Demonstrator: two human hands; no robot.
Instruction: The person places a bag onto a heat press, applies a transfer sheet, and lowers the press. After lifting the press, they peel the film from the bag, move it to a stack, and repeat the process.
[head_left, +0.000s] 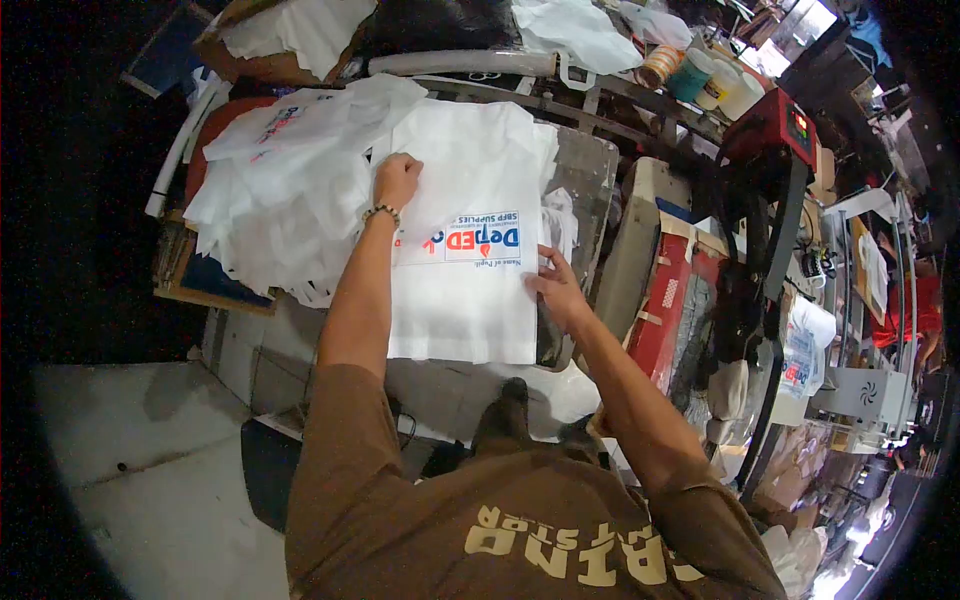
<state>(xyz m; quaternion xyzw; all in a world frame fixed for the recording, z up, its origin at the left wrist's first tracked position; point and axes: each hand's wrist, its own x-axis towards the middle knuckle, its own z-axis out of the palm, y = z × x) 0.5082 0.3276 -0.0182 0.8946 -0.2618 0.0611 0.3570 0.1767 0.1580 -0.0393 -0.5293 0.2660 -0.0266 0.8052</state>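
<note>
A white fabric bag [465,165] lies flat in front of me, with a blue and red DepED print that reads upside down from here. At its left edge, my left hand [397,180], with a beaded bracelet at the wrist, is closed with the fingers curled on the fabric. My right hand [558,290] pinches the bag's right edge beside the print, thumb on top. More white sheets or bags show under its upper right corner. To the left, a loose, spread pile of white printed bags [290,190] reaches under my left forearm.
A red-topped press machine [775,135] with a lit display stands at the right. Close by is a long red box [665,300]. Tubs [690,75] and a long plastic-wrapped roll [460,64] sit at the back. A dark box [270,470] stands on the floor at left.
</note>
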